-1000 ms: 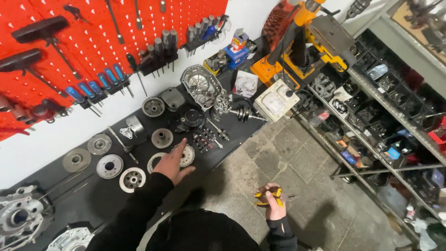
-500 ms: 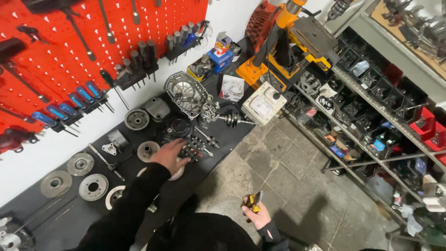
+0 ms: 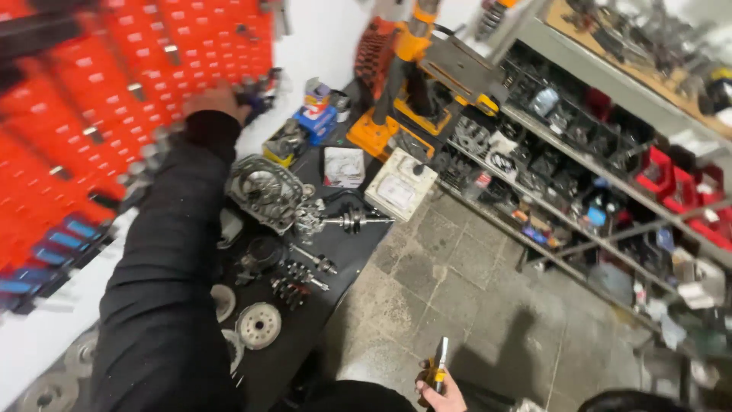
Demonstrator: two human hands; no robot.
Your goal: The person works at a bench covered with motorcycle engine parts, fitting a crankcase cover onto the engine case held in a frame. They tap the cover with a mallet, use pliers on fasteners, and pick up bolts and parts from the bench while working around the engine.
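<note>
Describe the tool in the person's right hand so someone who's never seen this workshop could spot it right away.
Start at the black workbench under the red pegboard, then drop to the stone floor beside it, at the picture's bottom edge. There the right hand holds a small hand tool pointing up. Its yellow-and-black handle and bright metal tip set it apart from the grey engine parts on the bench.

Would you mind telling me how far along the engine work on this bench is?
Done: engine parts lie spread across the black bench, crankshaft out. In hand: the left hand reaches to the red pegboard; the right hand holds a yellow-handled tool. Left: the parts remain unassembled.
</note>
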